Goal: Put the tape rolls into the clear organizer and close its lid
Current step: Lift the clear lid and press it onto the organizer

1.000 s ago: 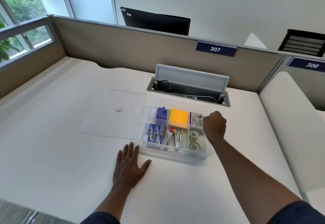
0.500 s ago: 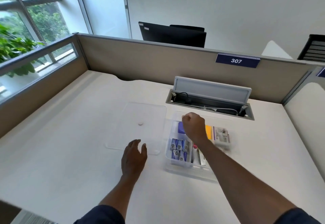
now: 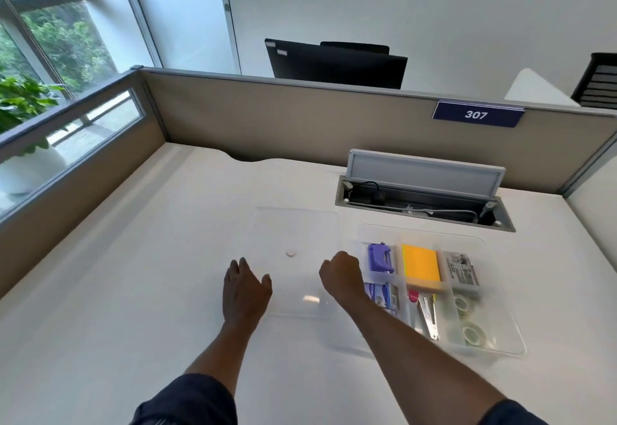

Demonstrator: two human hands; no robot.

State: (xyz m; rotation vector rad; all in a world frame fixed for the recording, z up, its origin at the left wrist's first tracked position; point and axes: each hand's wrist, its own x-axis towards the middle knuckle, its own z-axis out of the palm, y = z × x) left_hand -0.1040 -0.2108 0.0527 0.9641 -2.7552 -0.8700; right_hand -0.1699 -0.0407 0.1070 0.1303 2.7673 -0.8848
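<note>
1. Fingers [image 3: 242, 266] first: on my left hand [image 3: 245, 291] they are spread apart and hold nothing. This hand is at the left edge of the clear lid [image 3: 297, 234]. I cannot tell if it touches the lid yet.

2. My right hand [image 3: 340, 276] is curled up like a loose fist. It is over the right side of the lid, just beside the clear organizer [image 3: 507, 344]. I see nothing inside this hand. I cannot tell if it is pinching the lid's edge.

3. The lid lies flat on the tabletop [image 3: 117, 307], just to the left of the organizer. It has a small round knob [image 3: 291, 253] in the middle.

4. Two tape rolls [image 3: 472, 333] are already in the organizer. They sit in the near right part, one behind the other.

5. Other things sit in the other parts: a purple tool [image 3: 379, 257], an orange pad [image 3: 421, 266], a small box with print [image 3: 462, 271], some blue packs [image 3: 384, 294] and metal clips [image 3: 427, 311].

6. I see no more tape rolls out on the tabletop. So I think the first job is done.

7. What is left is the lid. The organizer is still open on top. I think both hands are going for the lid now, to lift it over and set it down on the organizer.

8. The lid is see-through and thin, so its edges are hard to spot. I would line up its corners with care.
</note>
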